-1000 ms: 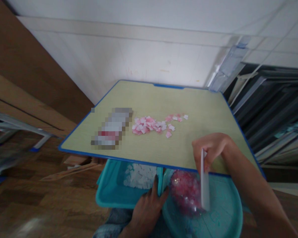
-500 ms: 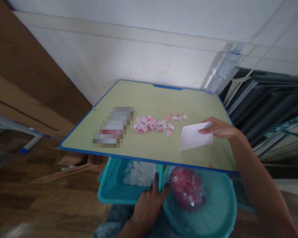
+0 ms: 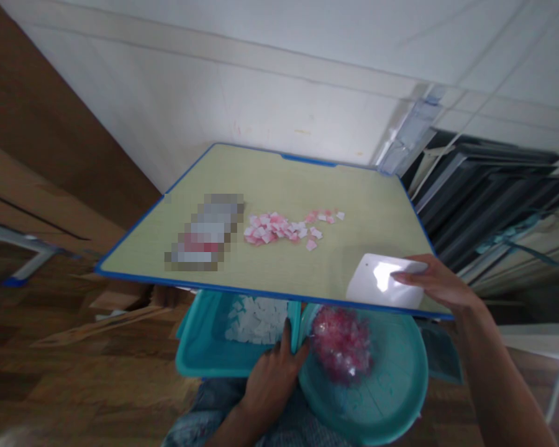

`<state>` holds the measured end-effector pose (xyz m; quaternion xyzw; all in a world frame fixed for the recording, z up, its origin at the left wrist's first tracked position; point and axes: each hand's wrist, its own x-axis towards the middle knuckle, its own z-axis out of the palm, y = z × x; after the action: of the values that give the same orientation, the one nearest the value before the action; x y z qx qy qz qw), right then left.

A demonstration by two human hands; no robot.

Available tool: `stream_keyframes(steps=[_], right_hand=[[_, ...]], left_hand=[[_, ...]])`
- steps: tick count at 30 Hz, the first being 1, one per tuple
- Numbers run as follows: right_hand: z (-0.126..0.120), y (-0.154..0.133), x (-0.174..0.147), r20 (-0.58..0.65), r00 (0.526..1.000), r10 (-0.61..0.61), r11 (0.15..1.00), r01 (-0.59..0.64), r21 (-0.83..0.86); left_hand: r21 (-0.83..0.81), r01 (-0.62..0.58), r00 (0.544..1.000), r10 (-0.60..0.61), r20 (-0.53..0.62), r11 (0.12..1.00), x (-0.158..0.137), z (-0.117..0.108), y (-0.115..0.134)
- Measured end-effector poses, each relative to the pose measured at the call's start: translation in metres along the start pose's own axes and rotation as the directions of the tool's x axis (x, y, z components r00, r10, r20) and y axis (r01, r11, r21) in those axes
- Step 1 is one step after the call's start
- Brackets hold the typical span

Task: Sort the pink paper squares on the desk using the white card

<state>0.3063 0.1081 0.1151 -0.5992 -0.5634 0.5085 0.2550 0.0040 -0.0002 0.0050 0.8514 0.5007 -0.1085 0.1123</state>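
Note:
My right hand (image 3: 440, 282) grips a white plastic scraper (image 3: 368, 279), a flat card with rounded corners and a small hole, at the near right edge of the table. Its thumb lies on top of the card. Small pink and white paper-like squares (image 3: 268, 228) lie in a heap mid-table, with a few strays to the right. Below the edge, my left hand (image 3: 272, 375) is closed on the rim of a teal rectangular basin (image 3: 214, 366), where it meets a round teal basin (image 3: 400, 379). White pieces (image 3: 256, 320) lie in the rectangular basin.
The yellowish table (image 3: 270, 180) has a blue edge and stands against a white wall. A blurred-out phone-shaped object (image 3: 205, 233) lies on its left. Clear plastic with pinkish-red contents (image 3: 342, 344) sits in the round basin. Dark flat panels (image 3: 489, 186) lean at right; brown board (image 3: 65, 112) stands left.
My right hand has brought the scraper toward me and slightly right, down to the table's near edge. My left hand stays at the basin rims. The whole view has shifted slightly.

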Motion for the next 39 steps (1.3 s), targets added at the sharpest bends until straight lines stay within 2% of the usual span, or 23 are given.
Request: stream_keyframes(steps=[6,9,11,13,15,17,20,24,27,30,33,35,39], right_hand=[[-0.006,0.001,-0.007,-0.009,0.999,-0.052,0.984,0.050,-0.172],[-0.008,-0.013,-0.009,0.019,0.987,-0.163,0.942,0.161,-0.295],[-0.006,-0.031,-0.004,-0.041,0.951,-0.306,0.898,0.274,-0.344],[-0.003,-0.053,0.008,-0.127,0.888,-0.443,0.856,0.377,-0.354],[0.002,-0.073,0.027,-0.133,0.845,-0.518,0.825,0.452,-0.339],[0.007,-0.088,0.051,-0.094,0.840,-0.534,0.819,0.486,-0.305],[0.016,-0.094,0.083,-0.029,0.872,-0.489,0.846,0.467,-0.259],[0.024,-0.082,0.104,0.061,0.907,-0.418,0.874,0.419,-0.246],[0.024,-0.072,0.104,0.063,0.926,-0.372,0.893,0.376,-0.246],[0.022,-0.069,0.098,0.054,0.939,-0.341,0.908,0.343,-0.242],[0.020,-0.071,0.094,0.146,0.943,-0.298,0.914,0.326,-0.241],[0.018,-0.072,0.093,0.188,0.942,-0.277,0.921,0.316,-0.228],[0.016,-0.071,0.094,0.100,0.948,-0.303,0.928,0.318,-0.195]], left_hand=[[-0.012,0.003,1.000,-0.003,0.015,1.000,0.000,-0.001,0.000],[-0.009,0.002,1.000,-0.002,0.011,1.000,0.001,-0.002,0.000],[-0.005,0.002,1.000,-0.002,0.002,1.000,0.000,-0.003,0.000],[-0.001,0.007,1.000,-0.007,-0.006,1.000,0.000,-0.003,0.001],[-0.003,0.016,1.000,-0.016,-0.008,1.000,0.000,-0.004,0.002],[-0.011,0.021,1.000,-0.021,0.000,1.000,-0.001,-0.005,0.002],[-0.026,0.019,1.000,-0.018,0.011,0.999,-0.001,-0.006,0.002],[-0.039,0.027,0.999,-0.026,0.029,0.999,0.000,-0.005,0.002],[-0.038,0.032,0.999,-0.031,0.033,0.999,0.001,-0.002,0.002],[-0.034,0.037,0.995,-0.033,0.099,0.999,0.003,0.000,0.002],[-0.037,0.031,0.989,-0.026,0.149,0.999,0.004,-0.001,0.001],[-0.033,0.035,0.989,-0.030,0.143,0.999,0.004,-0.001,0.000],[-0.017,0.014,0.991,-0.012,0.133,1.000,0.006,0.002,-0.002]])
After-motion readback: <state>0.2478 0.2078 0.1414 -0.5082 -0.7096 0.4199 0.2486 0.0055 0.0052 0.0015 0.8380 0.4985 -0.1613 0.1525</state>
